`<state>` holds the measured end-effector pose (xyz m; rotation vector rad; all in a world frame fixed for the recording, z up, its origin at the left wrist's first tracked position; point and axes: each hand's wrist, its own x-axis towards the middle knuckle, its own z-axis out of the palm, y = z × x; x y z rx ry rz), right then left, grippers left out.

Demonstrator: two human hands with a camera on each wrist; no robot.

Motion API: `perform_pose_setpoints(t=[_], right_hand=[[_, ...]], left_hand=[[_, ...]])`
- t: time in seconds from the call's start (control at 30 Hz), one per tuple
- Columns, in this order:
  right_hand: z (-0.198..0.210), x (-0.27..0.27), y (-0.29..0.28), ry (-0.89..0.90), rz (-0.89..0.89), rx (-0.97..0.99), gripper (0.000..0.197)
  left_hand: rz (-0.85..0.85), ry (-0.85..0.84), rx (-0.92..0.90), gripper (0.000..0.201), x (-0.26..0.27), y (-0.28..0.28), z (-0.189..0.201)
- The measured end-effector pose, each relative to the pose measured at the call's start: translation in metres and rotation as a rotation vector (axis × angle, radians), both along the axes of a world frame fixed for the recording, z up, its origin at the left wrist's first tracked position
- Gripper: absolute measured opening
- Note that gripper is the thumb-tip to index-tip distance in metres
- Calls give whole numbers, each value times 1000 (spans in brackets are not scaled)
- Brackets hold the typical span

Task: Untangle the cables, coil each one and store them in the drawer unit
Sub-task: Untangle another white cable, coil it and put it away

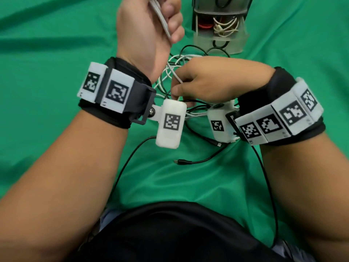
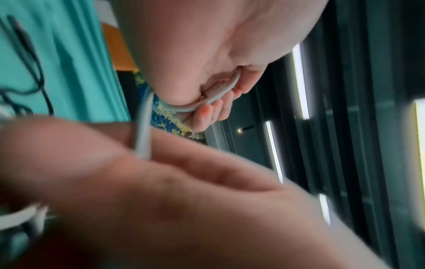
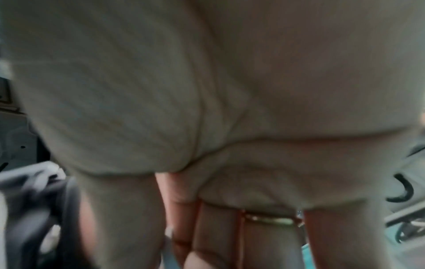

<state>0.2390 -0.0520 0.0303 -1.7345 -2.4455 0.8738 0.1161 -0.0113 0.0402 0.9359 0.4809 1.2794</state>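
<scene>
My left hand (image 1: 170,21) is raised at the top of the head view, its fingers curled round loops of a white cable (image 1: 160,17). The left wrist view shows the same white cable (image 2: 218,94) gripped in the curled fingers (image 2: 207,116), one strand running down to my right hand (image 2: 161,182). Lower down, my right hand (image 1: 179,86) pinches that white cable just above a tangle of black and white cables (image 1: 166,72) on the green cloth. The right wrist view is blurred and shows mostly the palm (image 3: 207,91) and a ring (image 3: 269,220).
The clear drawer unit (image 1: 239,44) stands at the back, its middle drawer pulled out with a white cable (image 1: 224,25) inside. Loose black cable ends (image 1: 183,162) lie on the green cloth (image 1: 56,35) near my body. A long black cable (image 1: 270,186) trails under my right forearm.
</scene>
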Motion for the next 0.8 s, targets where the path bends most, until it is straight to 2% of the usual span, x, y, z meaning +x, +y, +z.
perform_pose_setpoints(t=[0.17, 0.27, 0.37, 0.43, 0.6, 0.67, 0.8], right_hand=[[11, 12, -3, -6, -20, 48, 28], [21, 20, -6, 22, -43, 127, 30], [28, 28, -10, 16, -78, 188, 23], [29, 30, -11, -4, -100, 229, 25], [31, 31, -10, 7, -192, 378, 44], [30, 32, -9, 22, -216, 391, 53], [29, 36, -8, 26, -241, 351, 53]], left_hand=[[58, 578, 166, 21, 5, 5, -20], [-17, 848, 215, 24, 3, 8, -27], [-111, 1104, 267, 28, -1, 9, -31], [-170, 1132, 219, 29, -2, 6, -32], [-250, 988, -8, 47, -2, -1, -30], [-239, 1000, -19, 54, -3, -2, -28], [-217, 1035, -25, 57, -4, -3, -24]])
